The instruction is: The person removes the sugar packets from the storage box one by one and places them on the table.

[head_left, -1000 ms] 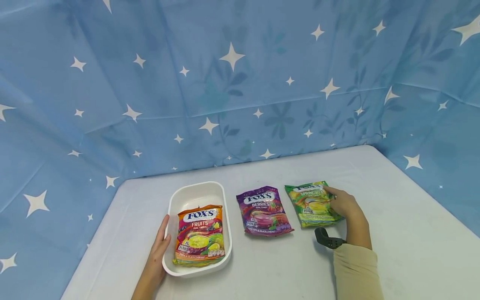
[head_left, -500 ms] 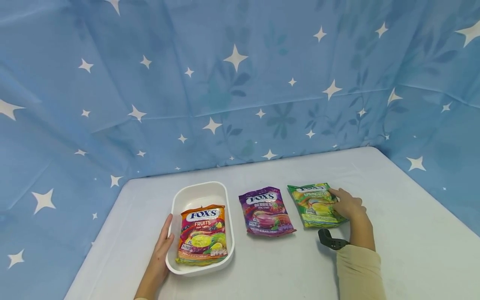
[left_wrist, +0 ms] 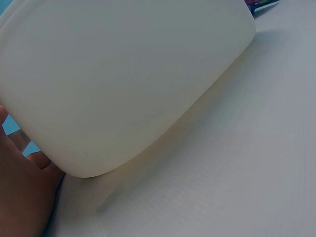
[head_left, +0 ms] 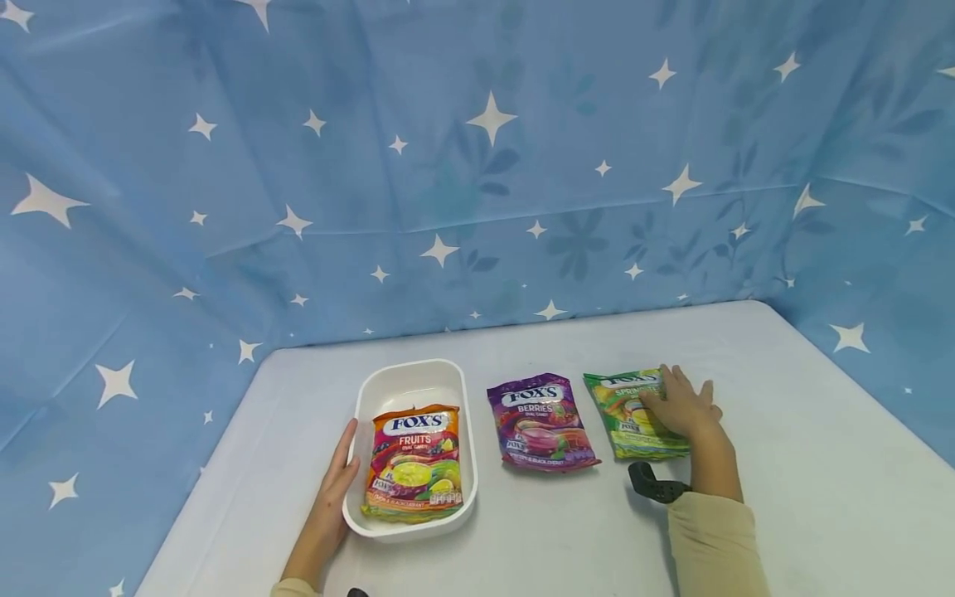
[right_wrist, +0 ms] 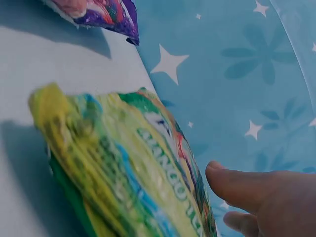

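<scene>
My left hand [head_left: 334, 496] rests with straight fingers along the left wall of a white plastic tray [head_left: 472, 464]. Inside that tray lies an orange and red candy bag [head_left: 414, 468] labelled Fox's Fruits. Farther right, my right hand [head_left: 682, 406] spreads its fingers over the right part of a green candy bag [head_left: 630, 435] labelled Fox's Springtea, partly covering it. In the right wrist view the thumb [right_wrist: 242, 187] is beside the bag's printed face. The left wrist view is mostly the tray's outer side [left_wrist: 123, 84], with fingers at its lower left edge.
A purple Fox's Berries candy bag [head_left: 542, 424] lies between the tray and the green bag. All stand on a white-covered table [head_left: 552, 531]. Blue star-patterned cloth [head_left: 462, 182] hangs behind the table and along its sides. A black wrist mount [head_left: 656, 485] sits on the right wrist.
My right hand has shifted left, farther over the green bag, and its fingers have spread. The left hand stays at the tray. The head view has turned slightly left.
</scene>
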A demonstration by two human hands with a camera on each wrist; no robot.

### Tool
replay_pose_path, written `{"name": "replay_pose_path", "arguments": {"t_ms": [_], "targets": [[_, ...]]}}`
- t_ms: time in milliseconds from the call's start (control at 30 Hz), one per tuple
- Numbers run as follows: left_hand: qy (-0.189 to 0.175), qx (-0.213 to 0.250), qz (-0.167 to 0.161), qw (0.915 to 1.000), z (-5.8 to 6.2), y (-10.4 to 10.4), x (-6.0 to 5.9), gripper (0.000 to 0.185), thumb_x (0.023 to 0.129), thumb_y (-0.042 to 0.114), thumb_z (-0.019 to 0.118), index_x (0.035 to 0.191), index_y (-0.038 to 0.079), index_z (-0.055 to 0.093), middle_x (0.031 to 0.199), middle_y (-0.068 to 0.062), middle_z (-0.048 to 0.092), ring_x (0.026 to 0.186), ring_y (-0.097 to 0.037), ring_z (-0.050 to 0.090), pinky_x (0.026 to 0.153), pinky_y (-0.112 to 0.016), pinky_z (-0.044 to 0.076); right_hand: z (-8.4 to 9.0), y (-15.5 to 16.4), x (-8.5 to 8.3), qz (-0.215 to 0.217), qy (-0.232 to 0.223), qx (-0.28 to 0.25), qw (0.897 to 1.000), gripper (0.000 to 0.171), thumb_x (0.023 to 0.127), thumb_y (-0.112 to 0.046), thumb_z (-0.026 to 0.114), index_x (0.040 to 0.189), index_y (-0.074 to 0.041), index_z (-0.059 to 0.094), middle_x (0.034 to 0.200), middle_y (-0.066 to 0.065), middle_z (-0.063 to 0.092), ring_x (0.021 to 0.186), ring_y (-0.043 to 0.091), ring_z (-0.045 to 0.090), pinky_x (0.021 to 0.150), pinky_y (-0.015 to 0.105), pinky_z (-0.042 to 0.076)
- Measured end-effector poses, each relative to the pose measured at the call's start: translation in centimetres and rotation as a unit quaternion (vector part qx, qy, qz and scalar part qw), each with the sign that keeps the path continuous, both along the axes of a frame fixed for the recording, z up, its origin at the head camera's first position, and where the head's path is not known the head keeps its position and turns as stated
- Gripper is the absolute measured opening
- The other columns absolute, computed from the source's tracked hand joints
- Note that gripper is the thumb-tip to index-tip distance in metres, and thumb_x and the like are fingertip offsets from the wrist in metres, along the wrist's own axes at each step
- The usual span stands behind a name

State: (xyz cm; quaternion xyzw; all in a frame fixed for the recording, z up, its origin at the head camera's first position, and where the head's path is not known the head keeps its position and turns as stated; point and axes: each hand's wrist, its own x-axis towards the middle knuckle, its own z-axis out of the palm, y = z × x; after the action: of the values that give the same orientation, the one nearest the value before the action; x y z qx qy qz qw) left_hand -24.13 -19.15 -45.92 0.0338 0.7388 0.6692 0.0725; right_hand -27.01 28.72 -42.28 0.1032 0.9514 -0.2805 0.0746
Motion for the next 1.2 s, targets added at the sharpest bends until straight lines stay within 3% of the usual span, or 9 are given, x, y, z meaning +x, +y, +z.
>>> {"name": "replay_pose_path", "arguments": {"t_ms": [200,467,667,1000,1200], "targets": [[-0.003,0.000,0.002,1.0000,0.1,0.1,0.0,0.056,0.098,0.034,0.030,0.147,0.030,0.004,0.155,0.004,-0.007,0.141,-0.026,-0.011,0.109,-0.060,-0.002,0.2,-0.9,-0.3,0.025,0.048,0.016,0.998,0.073,0.094,-0.041,0.042,0.142,0.005,0.012,0.147,0.030,0.005,0.123,0.065,-0.011,0.093,0.077,0.008],[-0.003,-0.010,0.003,0.9999,0.2,0.1,0.1,0.055,0.098,0.035,0.029,0.147,0.031,0.004,0.155,0.005,-0.007,0.142,-0.026,-0.010,0.109,-0.060,0.001,1.2,-2.9,-0.7,0.036,0.074,0.006,0.997,0.069,0.094,-0.035,0.046,0.143,0.003,0.015,0.148,0.027,0.007,0.125,0.063,-0.010,0.094,0.077,0.005],[-0.002,-0.008,0.003,1.0000,0.3,0.1,0.1,0.055,0.098,0.034,0.030,0.147,0.032,0.005,0.155,0.005,-0.006,0.142,-0.026,-0.010,0.109,-0.060,0.000,2.4,-5.3,-1.0,0.077,0.104,0.008,0.992,0.067,0.093,-0.031,0.047,0.144,0.000,0.015,0.149,0.025,0.009,0.127,0.062,-0.008,0.091,0.079,0.006],[0.016,0.030,-0.007,0.9994,-0.1,-0.2,0.3,0.055,0.099,0.029,0.031,0.148,0.029,0.007,0.155,0.001,-0.004,0.142,-0.027,-0.009,0.110,-0.059,0.000,3.1,-8.9,-1.2,0.128,0.157,0.001,0.979,0.064,0.093,-0.024,0.050,0.143,0.002,0.021,0.147,0.028,0.016,0.131,0.057,0.000,0.102,0.070,0.001],[0.021,0.021,-0.003,0.9995,-0.3,0.0,0.2,0.054,0.098,0.029,0.032,0.147,0.032,0.009,0.155,0.005,-0.002,0.142,-0.024,-0.008,0.111,-0.057,0.001,3.0,-10.6,-1.7,0.156,0.169,0.018,0.973,0.064,0.092,-0.023,0.052,0.143,0.002,0.022,0.147,0.027,0.020,0.132,0.055,0.006,0.105,0.067,0.003]]}}
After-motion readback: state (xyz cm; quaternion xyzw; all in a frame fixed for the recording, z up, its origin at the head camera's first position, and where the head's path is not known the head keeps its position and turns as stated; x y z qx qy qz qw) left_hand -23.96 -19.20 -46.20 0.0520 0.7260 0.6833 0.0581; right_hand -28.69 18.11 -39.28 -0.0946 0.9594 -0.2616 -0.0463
